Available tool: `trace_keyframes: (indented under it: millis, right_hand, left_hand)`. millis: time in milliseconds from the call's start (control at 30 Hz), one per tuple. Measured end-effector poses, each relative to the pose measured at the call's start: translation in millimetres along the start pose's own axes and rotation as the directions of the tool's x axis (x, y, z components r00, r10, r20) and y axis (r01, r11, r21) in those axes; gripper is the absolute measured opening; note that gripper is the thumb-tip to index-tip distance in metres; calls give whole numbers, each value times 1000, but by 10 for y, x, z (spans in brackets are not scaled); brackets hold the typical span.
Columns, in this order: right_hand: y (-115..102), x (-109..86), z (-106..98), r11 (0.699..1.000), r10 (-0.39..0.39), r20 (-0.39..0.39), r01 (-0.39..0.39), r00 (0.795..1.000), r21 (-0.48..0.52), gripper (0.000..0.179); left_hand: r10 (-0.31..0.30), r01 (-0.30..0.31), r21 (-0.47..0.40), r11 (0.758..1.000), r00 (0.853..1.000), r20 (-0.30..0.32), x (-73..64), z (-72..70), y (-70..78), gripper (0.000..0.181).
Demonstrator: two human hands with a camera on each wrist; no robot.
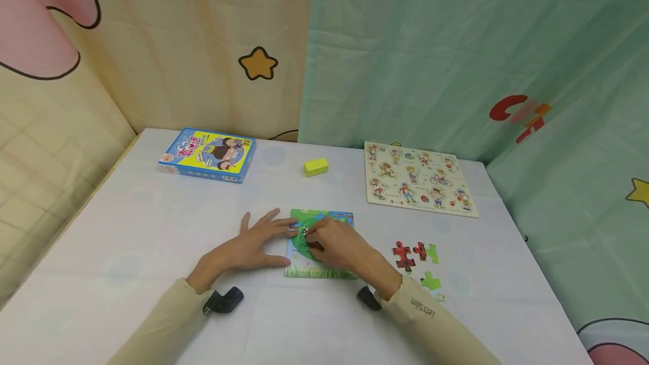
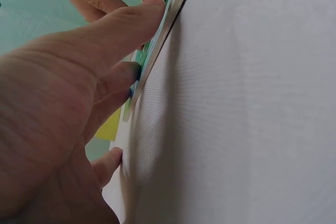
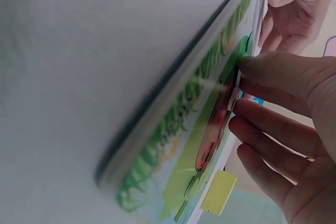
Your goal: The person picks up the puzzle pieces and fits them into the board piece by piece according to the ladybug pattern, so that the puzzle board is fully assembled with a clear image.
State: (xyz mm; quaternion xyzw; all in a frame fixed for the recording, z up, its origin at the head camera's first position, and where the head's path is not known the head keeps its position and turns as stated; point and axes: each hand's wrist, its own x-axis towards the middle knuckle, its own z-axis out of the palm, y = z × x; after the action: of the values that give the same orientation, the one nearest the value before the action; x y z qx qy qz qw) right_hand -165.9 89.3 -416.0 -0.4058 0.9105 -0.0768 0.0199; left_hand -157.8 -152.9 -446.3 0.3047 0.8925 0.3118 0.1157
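A flat jigsaw board with a green leaf, a red ladybird and a grass border lies at the table's middle. My left hand spreads over its left side, fingers fairly straight; in the left wrist view the thumb rests at the board's edge. From the right my right hand reaches over the board, fingers bent. In the right wrist view its thumb and fingertips pinch a puzzle piece at the leaf, mostly hidden by the fingers. Part of the red ladybird shows in the board.
Loose red pieces and a green piece lie right of the board. Behind stand a yellow block, a blue-and-yellow box at left and a wooden picture board at right. Curtains border the table.
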Motion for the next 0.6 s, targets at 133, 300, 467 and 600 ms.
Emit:
trace_keyframes:
  millis: [133,300,467,600]
  right_hand:
    - [16,5,10,1000,-1,-10,2,1000,29,12]
    - [30,0,21,999,1,-23,0,1000,48,12]
    - [51,-37,4,998,9,21,-11,1000,67,20]
    - [94,-145,-28,992,24,52,-31,998,122,29]
  left_hand:
    - [1,-1,10,1000,1000,-5,1,2,9,62]
    - [-13,13,13,1000,1000,-5,10,16,-6,59]
    - [0,0,-4,1000,1000,-11,20,30,-31,63]
    - [5,-5,-12,1000,1000,-11,22,40,-38,67]
